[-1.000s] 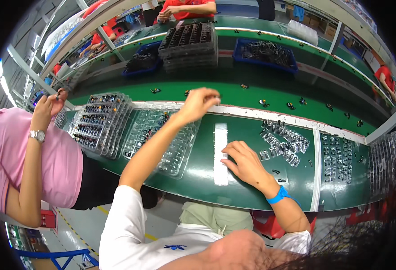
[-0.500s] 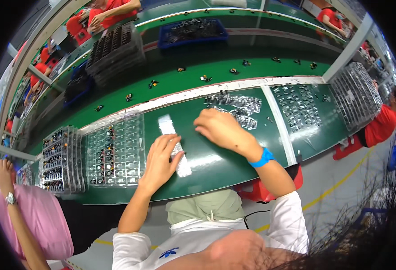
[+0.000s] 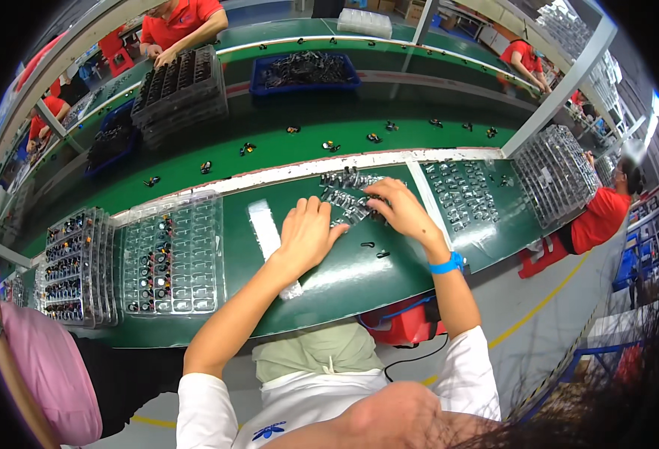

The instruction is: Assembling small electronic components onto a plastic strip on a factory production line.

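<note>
Small dark parts in clear film or plastic lie in a loose pile on the green worktable, between my two hands. My right hand, with a blue band at its wrist, reaches over the pile's right side; its bent fingers touch the parts, thumb and forefinger apart. My left hand lies palm down at the left of the pile, fingers stretched, thumb pointing toward the parts. Partly under my left hand and forearm is a white strip. A loose dark part rests nearer me, with another small one beside it.
To the left stand a clear blister tray partly filled with small parts and a stack of filled trays. Rows of parts and stacked trays are at the right. Beyond the white ledge, a green belt carries small assemblies.
My left hand has moved right off the strip's middle toward the pile. My right hand has shifted onto the parts. Two loose dark parts now show on the table in front of the pile.
</note>
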